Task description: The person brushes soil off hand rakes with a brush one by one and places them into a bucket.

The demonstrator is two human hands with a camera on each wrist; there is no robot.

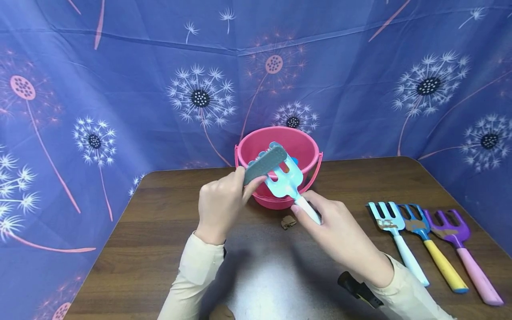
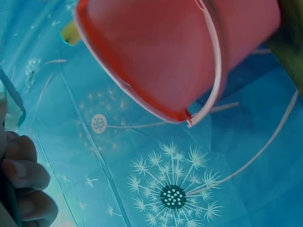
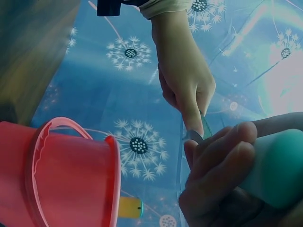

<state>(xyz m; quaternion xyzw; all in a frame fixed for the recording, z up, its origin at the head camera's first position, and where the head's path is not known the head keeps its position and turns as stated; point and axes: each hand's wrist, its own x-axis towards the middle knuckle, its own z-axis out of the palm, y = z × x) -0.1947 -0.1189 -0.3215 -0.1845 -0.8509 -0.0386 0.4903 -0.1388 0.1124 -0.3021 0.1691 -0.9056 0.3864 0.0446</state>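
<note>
My left hand (image 1: 222,202) grips a grey-green brush (image 1: 266,164), its bristled edge turned away from me and laid across the tines of a light blue garden hand fork (image 1: 289,180). The fork's white handle (image 1: 309,210) is held in my right hand (image 1: 338,226), head tilted up and to the left. Both tools are raised in front of a pink bucket (image 1: 272,203), overlapping its opening in the head view. In the right wrist view, fingers (image 3: 222,165) curl around the handle's rounded end (image 3: 279,165). The left wrist view shows curled fingers (image 2: 28,175), with most of the brush hidden.
Three more hand forks lie at the right: light blue (image 1: 408,258), blue with a yellow handle (image 1: 444,266), and purple with a pink handle (image 1: 478,273); brown smears mark their heads. A brown clump (image 1: 288,222) sits before the bucket. Patterned blue cloth (image 1: 340,89) hangs behind the wooden table (image 1: 160,213).
</note>
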